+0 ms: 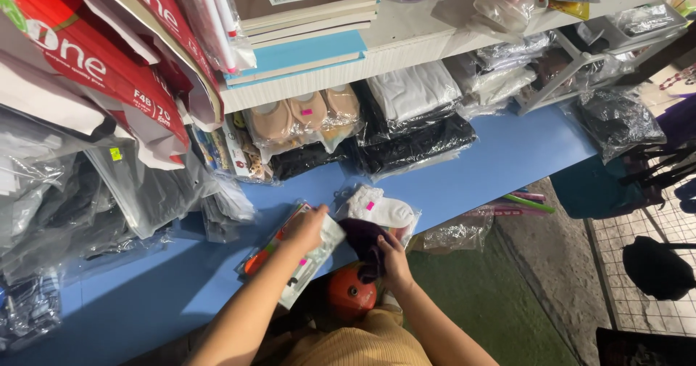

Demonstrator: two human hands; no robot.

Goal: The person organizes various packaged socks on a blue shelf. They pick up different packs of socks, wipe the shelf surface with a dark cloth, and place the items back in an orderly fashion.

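My left hand (pixel 304 229) rests on a flat clear plastic packet (pixel 293 261) with colourful contents that lies on the blue shelf (pixel 500 155). My right hand (pixel 393 258) grips a dark purple piece of cloth (pixel 365 241) at the shelf's front edge. Just behind the cloth lies a clear bag of white socks (pixel 383 208) with a pink sticker. An orange ball (pixel 349 293) sits below the shelf edge, between my arms.
Bagged black and white garments (pixel 413 130) and a pack of beige items (pixel 304 116) are stacked at the back of the shelf. A white upper shelf (pixel 406 43) carries notebooks. Red paper reams (pixel 87 61) and bagged clothes fill the left. A crinkled clear bag (pixel 457 234) lies right.
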